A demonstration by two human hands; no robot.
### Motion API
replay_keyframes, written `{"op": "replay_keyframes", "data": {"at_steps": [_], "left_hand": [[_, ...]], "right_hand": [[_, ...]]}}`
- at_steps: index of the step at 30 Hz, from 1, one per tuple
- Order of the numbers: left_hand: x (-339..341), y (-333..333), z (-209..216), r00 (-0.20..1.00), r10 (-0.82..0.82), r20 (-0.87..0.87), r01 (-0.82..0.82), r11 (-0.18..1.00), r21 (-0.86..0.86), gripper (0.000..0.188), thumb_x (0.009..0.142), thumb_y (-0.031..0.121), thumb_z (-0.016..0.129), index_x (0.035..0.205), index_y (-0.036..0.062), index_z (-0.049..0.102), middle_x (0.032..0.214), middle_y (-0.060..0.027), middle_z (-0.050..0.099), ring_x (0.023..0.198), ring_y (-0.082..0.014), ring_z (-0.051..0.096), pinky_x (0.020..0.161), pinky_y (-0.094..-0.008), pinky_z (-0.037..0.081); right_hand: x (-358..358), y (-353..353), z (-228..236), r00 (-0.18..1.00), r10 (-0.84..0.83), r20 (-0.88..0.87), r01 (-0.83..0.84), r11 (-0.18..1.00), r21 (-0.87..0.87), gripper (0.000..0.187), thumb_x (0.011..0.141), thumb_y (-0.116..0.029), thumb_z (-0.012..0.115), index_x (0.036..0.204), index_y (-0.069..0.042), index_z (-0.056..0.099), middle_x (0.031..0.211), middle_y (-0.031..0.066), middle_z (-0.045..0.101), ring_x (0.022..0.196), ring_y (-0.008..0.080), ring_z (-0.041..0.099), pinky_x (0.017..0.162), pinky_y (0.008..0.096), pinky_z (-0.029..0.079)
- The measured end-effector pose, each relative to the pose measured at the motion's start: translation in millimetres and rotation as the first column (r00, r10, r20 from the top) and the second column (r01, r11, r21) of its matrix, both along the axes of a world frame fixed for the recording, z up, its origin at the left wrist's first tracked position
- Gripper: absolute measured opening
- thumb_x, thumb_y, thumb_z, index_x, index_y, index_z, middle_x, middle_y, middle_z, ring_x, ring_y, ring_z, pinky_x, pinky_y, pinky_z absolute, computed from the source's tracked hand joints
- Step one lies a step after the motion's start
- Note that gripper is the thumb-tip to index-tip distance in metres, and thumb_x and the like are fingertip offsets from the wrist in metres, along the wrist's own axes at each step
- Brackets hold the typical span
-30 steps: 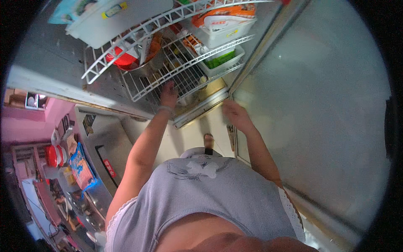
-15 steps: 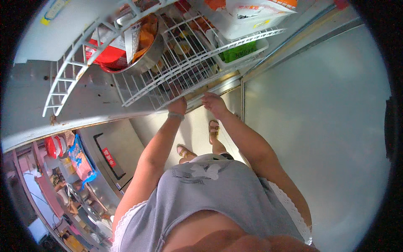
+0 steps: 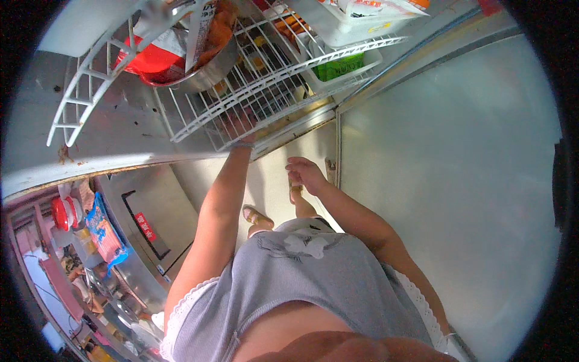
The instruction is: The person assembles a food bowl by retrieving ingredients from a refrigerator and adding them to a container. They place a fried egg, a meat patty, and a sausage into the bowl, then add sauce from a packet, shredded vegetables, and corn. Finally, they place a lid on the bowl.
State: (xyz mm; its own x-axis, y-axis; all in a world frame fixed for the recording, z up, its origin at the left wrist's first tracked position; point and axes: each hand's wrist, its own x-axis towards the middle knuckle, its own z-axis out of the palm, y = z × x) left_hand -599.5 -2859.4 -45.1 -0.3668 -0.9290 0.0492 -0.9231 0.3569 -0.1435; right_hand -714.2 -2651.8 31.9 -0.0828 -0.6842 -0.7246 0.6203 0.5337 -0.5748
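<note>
My left hand [image 3: 240, 125] reaches in beneath the white wire shelf [image 3: 208, 124] of a fridge or freezer cabinet. The shelf's bars cover it, and its fingers and anything in them are hidden. Outside the cabinet, in front of the sill [image 3: 295, 137], hangs my right hand [image 3: 306, 173]. Its fingers are loosely bent and apart, with nothing in them. On the shelf above are a metal pot [image 3: 212, 71] with orange-brown food, a red and white package [image 3: 158, 55] beside it, and a white plastic bin [image 3: 338, 27] holding packages. A green package [image 3: 339, 67] lies in a white tray [image 3: 372, 62] below that bin.
The large pale door [image 3: 446, 181] stands open on my right. A grey cabinet with a black handle [image 3: 137, 218] is at my left, beside a cluttered counter with a blue and pink package [image 3: 107, 232]. My sandalled feet [image 3: 258, 217] are on the light floor [image 3: 274, 172].
My left hand has gone deeper under the wire shelf. My right hand has drawn back from the sill, toward me. The view has shifted slightly.
</note>
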Motion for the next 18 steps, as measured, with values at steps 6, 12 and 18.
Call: {"op": "replay_keyframes", "data": {"at_steps": [6,12,18], "left_hand": [[24.2,63.4,37.0,0.908,-0.261,-0.328,0.231,0.964,-0.128,0.024,0.075,0.026,0.054,0.096,0.0141,0.057,0.095,-0.0066,0.053,0.089,-0.0267,0.051,0.076,-0.0451,0.037],[45.7,121.3,88.3,0.724,-0.305,-0.619,0.338,0.939,-0.067,0.019,0.062,0.009,0.064,0.081,0.011,0.059,0.08,-0.0067,0.054,0.074,-0.027,0.051,0.062,-0.0376,0.041],[47.4,141.8,100.1,0.684,-0.315,-0.658,0.342,0.935,-0.092,0.019,0.063,0.01,0.063,0.081,0.0147,0.061,0.078,-0.0033,0.053,0.073,-0.0243,0.051,0.061,-0.036,0.041]], "right_hand": [[-4.5,15.7,10.1,0.998,-0.025,-0.054,0.017,0.988,-0.152,0.025,0.082,-0.008,0.051,0.107,-0.003,0.051,0.088,0.0055,0.058,0.074,0.0131,0.054,0.067,0.026,0.046],[-30.2,-13.4,29.5,0.922,-0.2,-0.331,0.116,0.96,-0.256,0.023,0.08,-0.008,0.051,0.102,-0.007,0.055,0.08,0.0019,0.056,0.064,0.0128,0.052,0.056,0.0258,0.044],[-79.2,-86.8,-9.4,0.19,0.221,-0.957,-0.392,0.91,0.132,0.027,0.078,-0.011,0.054,0.102,0.001,0.051,0.074,0.0113,0.059,0.054,0.018,0.06,0.045,0.029,0.048]]}}
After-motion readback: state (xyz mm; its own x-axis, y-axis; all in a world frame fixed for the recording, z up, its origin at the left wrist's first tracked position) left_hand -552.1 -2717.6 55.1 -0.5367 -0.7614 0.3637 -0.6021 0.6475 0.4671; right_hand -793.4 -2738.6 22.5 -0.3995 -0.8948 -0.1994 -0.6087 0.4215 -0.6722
